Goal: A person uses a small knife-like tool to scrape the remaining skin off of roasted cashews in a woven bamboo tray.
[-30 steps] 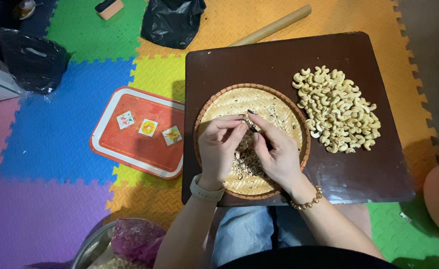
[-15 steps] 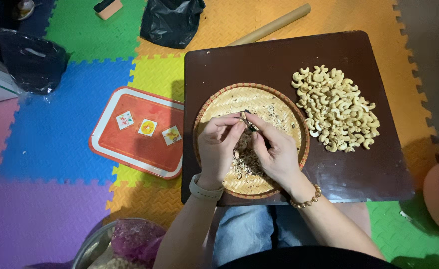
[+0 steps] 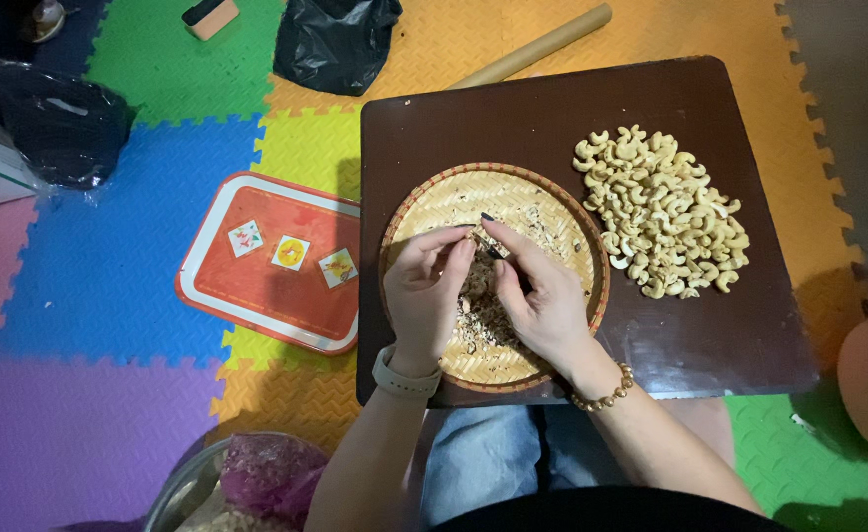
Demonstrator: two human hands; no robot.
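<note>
Foam mats, pale nut (image 3: 475,239) pinched over tray (image 3: 552,212)

A single head-worn camera looks almost straight down from above the person's lap, fairly near. The dark brown surface (image 3: 572,108) fills the centre and right of the view; beyond its left edge lies the coloured foam floor (image 3: 109,286).

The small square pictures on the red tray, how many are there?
3, in a row on the red tray: left picture, middle picture, right picture. None seems hidden.
</note>
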